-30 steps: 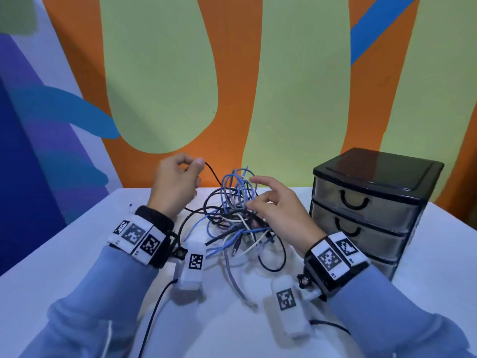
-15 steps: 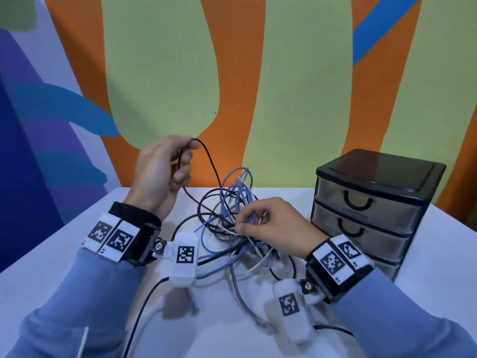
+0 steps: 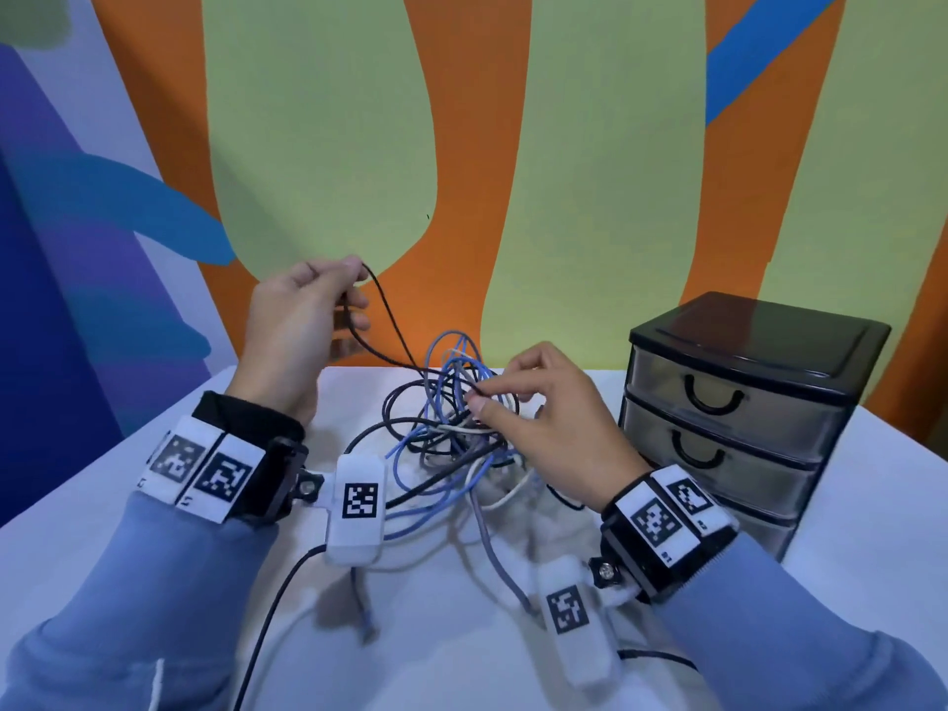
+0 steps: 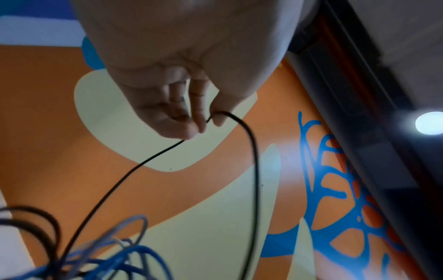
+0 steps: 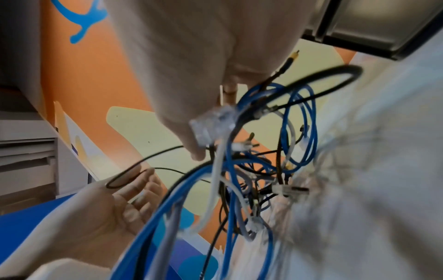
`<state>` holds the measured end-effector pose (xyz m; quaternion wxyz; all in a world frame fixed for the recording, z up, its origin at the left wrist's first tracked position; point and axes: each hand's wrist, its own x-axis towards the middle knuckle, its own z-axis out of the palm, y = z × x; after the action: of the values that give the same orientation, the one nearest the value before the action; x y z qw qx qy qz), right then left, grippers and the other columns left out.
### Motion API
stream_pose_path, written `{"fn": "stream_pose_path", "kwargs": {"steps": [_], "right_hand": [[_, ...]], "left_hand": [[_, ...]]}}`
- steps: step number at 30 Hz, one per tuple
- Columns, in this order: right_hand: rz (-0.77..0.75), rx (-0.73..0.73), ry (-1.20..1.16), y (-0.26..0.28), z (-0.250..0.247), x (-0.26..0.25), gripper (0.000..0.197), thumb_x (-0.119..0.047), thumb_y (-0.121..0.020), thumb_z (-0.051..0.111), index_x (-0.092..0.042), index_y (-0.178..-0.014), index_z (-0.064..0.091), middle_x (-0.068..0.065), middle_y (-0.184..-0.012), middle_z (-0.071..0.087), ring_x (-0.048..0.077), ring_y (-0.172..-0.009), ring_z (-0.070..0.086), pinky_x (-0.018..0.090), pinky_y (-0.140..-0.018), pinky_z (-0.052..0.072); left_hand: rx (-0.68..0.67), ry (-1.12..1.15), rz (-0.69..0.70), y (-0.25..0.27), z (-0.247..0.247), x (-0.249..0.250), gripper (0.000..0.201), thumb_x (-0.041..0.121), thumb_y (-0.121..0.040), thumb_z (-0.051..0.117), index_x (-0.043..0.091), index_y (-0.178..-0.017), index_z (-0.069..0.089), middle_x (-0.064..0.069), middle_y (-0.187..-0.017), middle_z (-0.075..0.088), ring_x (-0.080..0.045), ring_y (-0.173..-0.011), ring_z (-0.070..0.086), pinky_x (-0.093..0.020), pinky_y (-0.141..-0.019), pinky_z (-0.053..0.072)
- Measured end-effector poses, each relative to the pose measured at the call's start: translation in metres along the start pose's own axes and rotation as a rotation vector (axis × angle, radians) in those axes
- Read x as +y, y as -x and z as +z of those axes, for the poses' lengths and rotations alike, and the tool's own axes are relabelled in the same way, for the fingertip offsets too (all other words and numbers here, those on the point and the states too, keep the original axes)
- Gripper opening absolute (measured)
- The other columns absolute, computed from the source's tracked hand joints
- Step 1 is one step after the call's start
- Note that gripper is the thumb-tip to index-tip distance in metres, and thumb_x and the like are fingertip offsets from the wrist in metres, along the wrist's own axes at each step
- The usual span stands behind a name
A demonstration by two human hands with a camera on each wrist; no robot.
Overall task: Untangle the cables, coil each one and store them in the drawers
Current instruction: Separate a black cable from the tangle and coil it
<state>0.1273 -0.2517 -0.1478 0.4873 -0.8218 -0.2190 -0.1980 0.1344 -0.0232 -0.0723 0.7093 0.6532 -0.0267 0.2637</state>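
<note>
A tangle of blue, black, grey and white cables (image 3: pixel 451 423) lies on the white table (image 3: pixel 128 505) between my hands. My left hand (image 3: pixel 302 310) is raised left of the tangle and pinches a loop of thin black cable (image 3: pixel 382 320) between thumb and fingers; the left wrist view shows that black cable (image 4: pixel 249 144) bent over the fingertips. My right hand (image 3: pixel 538 402) hovers over the tangle's right side, its thumb and forefinger pinching a black strand in it. The right wrist view shows the cable tangle (image 5: pixel 258 161) blurred under the fingers. A black drawer unit (image 3: pixel 738 402) stands at the right, its drawers closed.
The painted wall (image 3: pixel 461 146) rises just behind the table. The drawer unit sits close to my right wrist. A grey cable end (image 3: pixel 367 623) trails toward the table's near edge, between my forearms.
My left hand has lifted the black loop up and to the left, away from the tangle. My right hand has shifted onto the tangle's right side and pinched a strand.
</note>
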Motion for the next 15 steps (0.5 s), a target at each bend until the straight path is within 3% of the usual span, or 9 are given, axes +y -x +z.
{"fn": "stream_pose_path", "kwargs": {"steps": [2, 3, 4, 6, 10, 12, 15], "right_hand": [[-0.039, 0.079, -0.036, -0.002, 0.001, 0.0, 0.011, -0.031, -0.093, 0.078, -0.025, -0.101, 0.083, -0.01, -0.1, 0.057, 0.006, -0.097, 0.058, 0.018, -0.076, 0.039], [-0.05, 0.102, -0.055, -0.002, 0.001, -0.001, 0.011, -0.03, -0.094, 0.078, -0.024, -0.101, 0.083, -0.01, -0.098, 0.061, 0.007, -0.096, 0.061, 0.02, -0.074, 0.043], [-0.055, 0.113, -0.075, -0.003, 0.0, -0.002, 0.01, -0.028, -0.095, 0.076, -0.023, -0.101, 0.083, -0.01, -0.096, 0.065, 0.008, -0.093, 0.064, 0.024, -0.073, 0.047], [-0.055, 0.113, -0.118, -0.002, -0.002, -0.003, 0.01, -0.025, -0.096, 0.075, -0.022, -0.101, 0.083, -0.009, -0.093, 0.072, 0.007, -0.086, 0.066, 0.027, -0.073, 0.051], [0.001, 0.093, -0.161, -0.003, -0.001, 0.0, 0.011, -0.027, -0.097, 0.074, -0.026, -0.102, 0.084, -0.008, -0.094, 0.076, 0.006, -0.063, 0.055, 0.025, -0.065, 0.047], [0.024, 0.081, -0.154, -0.004, 0.0, 0.002, 0.011, -0.031, -0.096, 0.074, -0.029, -0.101, 0.084, -0.009, -0.086, 0.075, 0.009, -0.054, 0.045, 0.027, -0.054, 0.04], [0.031, 0.077, -0.119, -0.004, -0.004, 0.001, 0.012, -0.037, -0.098, 0.071, -0.035, -0.101, 0.082, -0.01, -0.076, 0.068, 0.006, -0.047, 0.036, 0.019, -0.05, 0.028]], "left_hand": [[0.069, -0.193, 0.031, -0.001, -0.001, -0.006, 0.018, 0.034, -0.102, 0.068, 0.017, -0.103, 0.071, 0.0, -0.087, 0.064, -0.019, -0.078, 0.062, -0.032, -0.062, 0.058], [0.122, -0.31, 0.071, -0.001, -0.001, -0.009, 0.023, 0.04, -0.1, 0.069, 0.019, -0.11, 0.069, 0.0, -0.096, 0.065, -0.02, -0.088, 0.064, -0.039, -0.076, 0.06], [0.169, -0.437, 0.126, -0.001, -0.001, -0.011, 0.031, 0.045, -0.098, 0.07, 0.023, -0.119, 0.065, -0.002, -0.11, 0.063, -0.021, -0.102, 0.064, -0.044, -0.091, 0.056], [0.19, -0.584, 0.314, 0.004, 0.0, -0.01, 0.038, 0.047, -0.097, 0.069, 0.028, -0.129, 0.058, -0.002, -0.128, 0.053, -0.021, -0.121, 0.055, -0.044, -0.106, 0.047], [-0.044, -0.542, 0.697, 0.017, 0.009, 0.004, 0.033, 0.05, -0.106, 0.059, 0.021, -0.112, 0.074, 0.001, -0.12, 0.065, -0.012, -0.116, 0.06, -0.038, -0.101, 0.049], [-0.221, -0.516, 0.761, 0.029, 0.018, 0.009, 0.039, 0.049, -0.106, 0.058, 0.016, -0.102, 0.079, 0.001, -0.11, 0.071, -0.013, -0.109, 0.066, -0.037, -0.096, 0.051], [-0.431, -0.59, 0.769, 0.039, 0.027, 0.006, 0.038, 0.052, -0.1, 0.064, 0.019, -0.093, 0.082, 0.006, -0.099, 0.074, -0.012, -0.097, 0.07, -0.037, -0.088, 0.053]]}}
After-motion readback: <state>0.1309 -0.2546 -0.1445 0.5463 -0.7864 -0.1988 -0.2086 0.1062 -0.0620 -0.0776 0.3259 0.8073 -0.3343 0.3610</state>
